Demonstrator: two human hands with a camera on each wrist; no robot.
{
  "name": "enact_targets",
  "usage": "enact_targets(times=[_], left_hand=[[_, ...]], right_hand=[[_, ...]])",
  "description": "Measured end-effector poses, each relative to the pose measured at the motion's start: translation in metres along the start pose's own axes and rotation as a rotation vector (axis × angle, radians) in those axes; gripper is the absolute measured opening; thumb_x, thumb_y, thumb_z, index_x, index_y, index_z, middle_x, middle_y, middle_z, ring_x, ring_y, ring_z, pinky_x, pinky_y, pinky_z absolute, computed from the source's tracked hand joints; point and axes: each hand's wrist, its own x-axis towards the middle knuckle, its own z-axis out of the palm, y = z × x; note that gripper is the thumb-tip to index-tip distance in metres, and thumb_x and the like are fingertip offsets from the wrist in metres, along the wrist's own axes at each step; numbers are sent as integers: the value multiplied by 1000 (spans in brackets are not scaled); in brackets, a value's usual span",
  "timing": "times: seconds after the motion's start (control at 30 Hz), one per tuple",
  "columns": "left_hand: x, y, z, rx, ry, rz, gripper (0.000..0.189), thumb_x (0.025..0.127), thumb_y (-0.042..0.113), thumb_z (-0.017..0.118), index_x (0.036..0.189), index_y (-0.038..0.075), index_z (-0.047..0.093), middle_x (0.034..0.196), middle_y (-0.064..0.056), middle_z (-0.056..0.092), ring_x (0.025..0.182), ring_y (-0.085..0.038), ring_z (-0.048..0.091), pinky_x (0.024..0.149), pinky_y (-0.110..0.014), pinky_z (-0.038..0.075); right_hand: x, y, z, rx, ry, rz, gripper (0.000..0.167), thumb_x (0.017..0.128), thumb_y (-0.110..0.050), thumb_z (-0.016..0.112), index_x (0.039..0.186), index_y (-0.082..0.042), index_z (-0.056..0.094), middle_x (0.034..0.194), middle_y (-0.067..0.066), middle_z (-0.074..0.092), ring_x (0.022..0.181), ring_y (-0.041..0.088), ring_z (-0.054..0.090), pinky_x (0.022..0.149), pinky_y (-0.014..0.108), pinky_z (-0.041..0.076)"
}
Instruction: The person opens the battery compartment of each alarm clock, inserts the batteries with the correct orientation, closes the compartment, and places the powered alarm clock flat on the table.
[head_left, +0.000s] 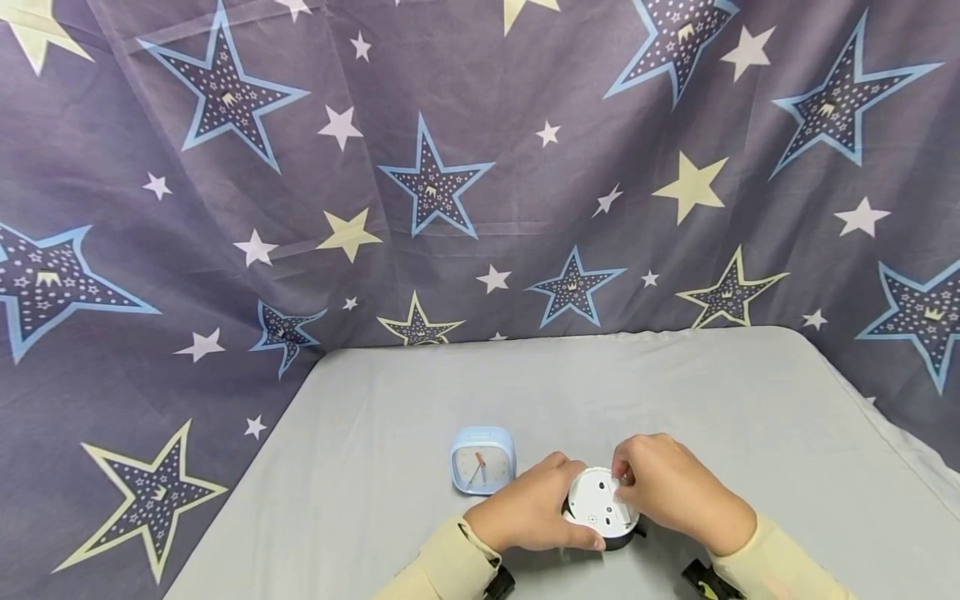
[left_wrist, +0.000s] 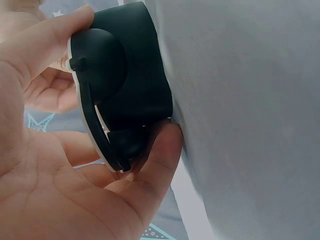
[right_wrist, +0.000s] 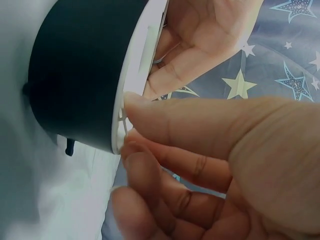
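Observation:
A black alarm clock (left_wrist: 140, 65) with a white back (head_left: 592, 500) lies with that back facing up on the grey cloth. Around its left side my left hand (head_left: 534, 504) grips the body, thumb near the front edge. My right hand (head_left: 675, 483) is at the right of the white back. Its thumb (right_wrist: 165, 117) and forefinger pinch the battery cover at the rim, mostly hidden by the fingertips. Small dark knobs stand on the back, and a short black foot (right_wrist: 70, 146) sticks out of the body. The clock's face is hidden.
A light blue square alarm clock (head_left: 483, 461) stands upright just beyond my left hand, dial toward me. Grey cloth (head_left: 420, 383) covers the table. Behind it hangs a dark curtain (head_left: 480, 75) printed with stars.

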Motion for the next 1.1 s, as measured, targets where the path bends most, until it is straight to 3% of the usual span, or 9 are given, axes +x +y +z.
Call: enact_targets(times=[0.37, 1.1], left_hand=[[1, -1, 1, 14, 5, 17, 65, 74, 50, 89, 126, 21, 63, 105, 11, 54, 86, 3, 49, 74, -14, 44], [1, -1, 2, 35, 3, 10, 67, 75, 52, 88, 128, 21, 62, 107, 10, 55, 87, 3, 50, 75, -14, 44]], right_hand=[[0, 3, -1, 16, -22, 24, 30, 68, -10, 89, 67, -25, 63, 64, -14, 52, 63, 8, 48, 60, 29, 41], [5, 11, -2, 147, -77, 36, 28, 64, -10, 91, 72, -21, 66, 65, -14, 61, 63, 6, 53, 60, 26, 44]])
